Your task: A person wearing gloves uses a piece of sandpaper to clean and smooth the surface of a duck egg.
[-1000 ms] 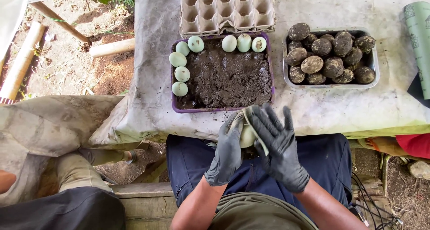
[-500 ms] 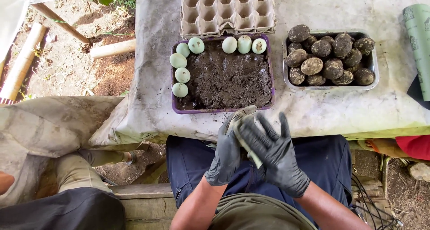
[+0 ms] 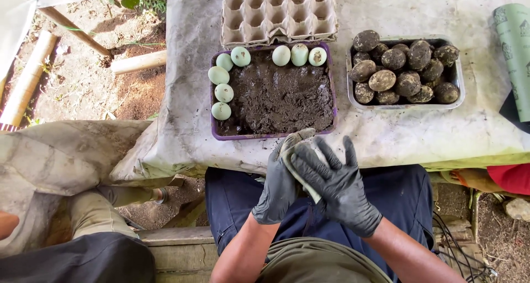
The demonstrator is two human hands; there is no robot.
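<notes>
- Nearest the camera, the left hand in a black rubber glove (image 3: 279,186) cups from below, fingers curled around a pale grey-green cloth (image 3: 292,156), while the right hand in a black rubber glove (image 3: 334,186) lies flat over it with its fingers spread, pressing down rather than clenching.
- The cloth sits sandwiched between the two palms, above the lap in dark blue trousers (image 3: 397,200); whether it wraps something is hidden, so I cannot tell what, if anything, lies inside.
- A likely risk: the right hand's spread fingers give no real clamp, so anything round inside the cloth could slide out of the open lower end and drop to the lap or the ground; hard pressure could also crack a fragile shell.
- Just beyond the hands, on the grey-white sheet covering the table (image 3: 386,134), stands the purple rectangular tray of dark wet mud (image 3: 276,95), with pale blue-green eggs (image 3: 223,92) lined along its left and far edges.
- To its right, apart from it, the metal tray (image 3: 458,92) holds mud-coated eggs (image 3: 403,70) heaped together.
- Farthest off, touching the purple tray's far edge, lies the empty grey cardboard egg carton (image 3: 279,12).
</notes>
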